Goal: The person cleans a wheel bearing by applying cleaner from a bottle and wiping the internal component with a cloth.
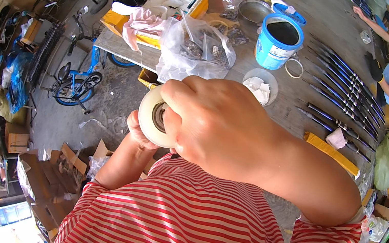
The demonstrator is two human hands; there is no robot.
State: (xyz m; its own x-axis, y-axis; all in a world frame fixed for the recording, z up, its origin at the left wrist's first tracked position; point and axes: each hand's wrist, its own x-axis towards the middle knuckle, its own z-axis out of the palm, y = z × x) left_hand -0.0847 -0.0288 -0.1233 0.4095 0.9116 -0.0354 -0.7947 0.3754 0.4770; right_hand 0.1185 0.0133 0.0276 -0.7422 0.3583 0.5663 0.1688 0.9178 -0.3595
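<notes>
Both hands' fingers (175,98) clasp the white tape roll (153,115) between them.

Striped shirt, bare arms

A short-sleeved shirt (197,226) in narrow red and white stripes (running crosswise); both forearms bare, no gloves, rings or watch.

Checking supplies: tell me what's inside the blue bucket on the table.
The blue bucket holds something dark, filling it near the rim. Whether liquid or paste cannot be told, and anything beneath that surface is covered.

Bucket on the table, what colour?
Blue bucket with a white label band and dark contents, standing open beside its blue lid; head view shows it best.
</notes>
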